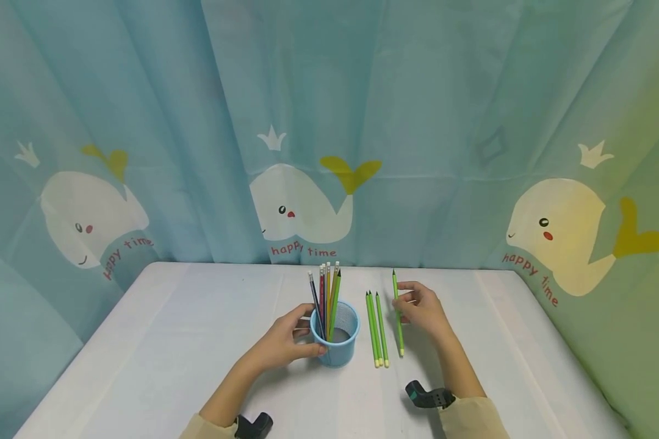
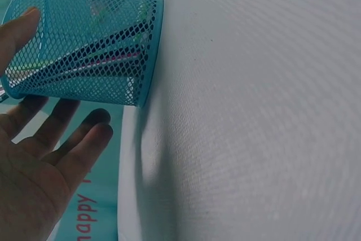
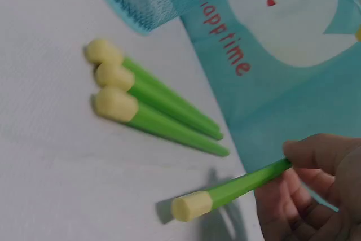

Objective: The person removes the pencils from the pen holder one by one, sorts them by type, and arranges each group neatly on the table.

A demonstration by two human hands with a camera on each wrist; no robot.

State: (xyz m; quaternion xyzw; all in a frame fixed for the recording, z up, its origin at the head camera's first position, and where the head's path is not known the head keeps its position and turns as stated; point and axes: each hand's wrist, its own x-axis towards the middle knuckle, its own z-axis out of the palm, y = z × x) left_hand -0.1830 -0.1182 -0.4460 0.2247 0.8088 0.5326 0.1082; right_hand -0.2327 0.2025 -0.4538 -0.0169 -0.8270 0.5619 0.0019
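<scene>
A light blue mesh pencil cup (image 1: 338,352) stands upright on the white table, held at its left side by my left hand (image 1: 283,338), thumb near the front rim and fingers behind. Several pencils (image 1: 329,299) lean inside it, one of them green with its dark point up. Right of the cup lie three green pencils (image 1: 381,332) with pale yellow ends towards me. My right hand (image 1: 424,310) pinches another green pencil (image 3: 242,189) between thumb and fingers. In the right wrist view its yellow end appears a little above the table.
Behind the white table (image 1: 198,317) hangs a blue-green curtain (image 1: 428,122) printed with whales and lettering. Dark wrist-worn devices (image 1: 429,396) sit on both forearms near the cuffs.
</scene>
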